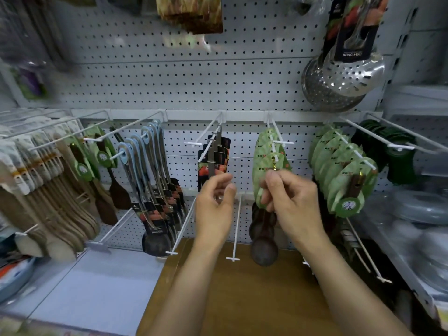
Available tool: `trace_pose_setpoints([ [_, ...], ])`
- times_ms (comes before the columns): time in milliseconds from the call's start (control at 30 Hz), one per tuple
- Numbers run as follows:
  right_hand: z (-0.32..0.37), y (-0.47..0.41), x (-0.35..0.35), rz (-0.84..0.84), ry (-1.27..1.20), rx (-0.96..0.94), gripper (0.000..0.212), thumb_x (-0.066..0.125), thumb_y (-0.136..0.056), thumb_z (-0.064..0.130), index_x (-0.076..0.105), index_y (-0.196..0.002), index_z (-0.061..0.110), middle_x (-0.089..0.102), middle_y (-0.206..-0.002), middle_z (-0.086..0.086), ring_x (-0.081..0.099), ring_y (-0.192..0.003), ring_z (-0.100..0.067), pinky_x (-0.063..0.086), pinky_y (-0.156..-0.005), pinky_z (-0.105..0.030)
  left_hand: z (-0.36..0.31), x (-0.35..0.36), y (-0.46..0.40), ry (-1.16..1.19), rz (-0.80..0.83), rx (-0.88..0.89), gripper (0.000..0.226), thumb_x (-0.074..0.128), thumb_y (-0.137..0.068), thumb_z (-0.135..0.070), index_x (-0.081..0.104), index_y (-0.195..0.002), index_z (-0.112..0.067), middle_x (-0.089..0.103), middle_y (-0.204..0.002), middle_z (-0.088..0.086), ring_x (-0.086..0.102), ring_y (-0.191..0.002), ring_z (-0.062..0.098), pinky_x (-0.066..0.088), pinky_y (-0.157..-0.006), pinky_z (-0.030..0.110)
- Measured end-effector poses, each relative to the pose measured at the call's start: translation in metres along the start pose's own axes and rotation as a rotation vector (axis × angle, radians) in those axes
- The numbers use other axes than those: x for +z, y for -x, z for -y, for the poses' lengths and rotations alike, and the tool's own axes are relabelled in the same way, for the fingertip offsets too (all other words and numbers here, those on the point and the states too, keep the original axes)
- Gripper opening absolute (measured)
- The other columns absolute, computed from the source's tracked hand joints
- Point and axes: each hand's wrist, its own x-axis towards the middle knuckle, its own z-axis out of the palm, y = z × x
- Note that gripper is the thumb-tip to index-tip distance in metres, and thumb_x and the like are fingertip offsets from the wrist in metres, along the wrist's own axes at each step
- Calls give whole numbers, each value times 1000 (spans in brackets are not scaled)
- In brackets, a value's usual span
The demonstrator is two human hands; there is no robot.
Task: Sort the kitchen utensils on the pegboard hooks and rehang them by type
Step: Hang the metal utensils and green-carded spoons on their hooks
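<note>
A white pegboard (169,81) carries rows of hooks with utensils. My left hand (214,204) grips the lower part of a steel utensil with a black and red card (213,158) that hangs on a middle hook. My right hand (288,197) pinches the handle of a dark wooden spoon with a green leaf-shaped tag (265,166) on the hook to the right. Dark round spoon bowls (264,248) hang below that hand.
Left hooks hold pale wooden spatulas (43,185), dark wooden spatulas (114,190) and blue-handled ladles (155,190). More green-tagged spoons (341,170) hang at the right, a steel skimmer (344,76) above. A bare hook (234,238) juts out over a wooden board (242,299).
</note>
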Motion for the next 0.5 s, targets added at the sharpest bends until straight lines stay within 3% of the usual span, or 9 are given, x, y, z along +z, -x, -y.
trace_pose_setpoints([
  [67, 0, 0, 18, 104, 27, 24, 27, 53, -97, 27, 66, -75, 17, 63, -65, 2, 60, -59, -14, 51, -57, -40, 8, -17, -9, 1, -61, -28, 20, 59, -95, -16, 65, -113, -23, 66, -102, -10, 60, -90, 1, 51, -78, 16],
  [200, -3, -11, 50, 209, 62, 111, 16, 54, -97, 21, 68, -97, 28, 67, -93, 15, 60, -84, 6, 44, -64, -8, 16, -42, -41, -6, -73, -98, 25, 55, -97, -15, 61, -118, -27, 63, -113, -13, 58, -103, -1, 45, -80, 13],
  [267, -7, -21, 67, 217, 82, 146, 21, 51, -99, 18, 63, -113, 29, 59, -112, 14, 53, -97, 13, 39, -72, 0, 21, -50, -59, -22, -21, -112, 32, 54, -98, -17, 57, -128, -29, 59, -124, -14, 54, -111, -2, 42, -89, 15],
  [333, -11, -34, 82, 198, 111, 173, 29, 49, -99, 19, 56, -125, 30, 49, -124, 15, 51, -109, 6, 41, -88, -7, 25, -53, -79, -39, 57, -136, 39, 54, -98, -17, 52, -135, -30, 53, -133, -12, 50, -119, 2, 41, -100, 25],
  [400, -15, -53, 97, 183, 146, 213, 36, 47, -100, 19, 50, -134, 30, 40, -131, 16, 47, -123, -8, 41, -104, -28, 29, -54, -99, -64, 129, -166, 41, 54, -98, -18, 50, -137, -30, 51, -137, -7, 48, -123, 6, 41, -104, 31],
  [433, -17, -63, 103, 176, 156, 228, 39, 46, -100, 17, 47, -137, 30, 38, -132, 16, 45, -127, -12, 39, -109, -36, 31, -54, -110, -84, 158, -160, 41, 54, -98, -17, 51, -137, -29, 52, -136, -4, 49, -123, 8, 41, -104, 32],
  [500, -19, -84, 113, 153, 177, 259, 41, 43, -100, 12, 47, -137, 29, 39, -132, 13, 43, -130, -15, 35, -112, -39, 32, -55, -129, -131, 220, -131, 38, 56, -96, -15, 55, -133, -26, 59, -129, -2, 54, -117, 9, 44, -103, 31],
])
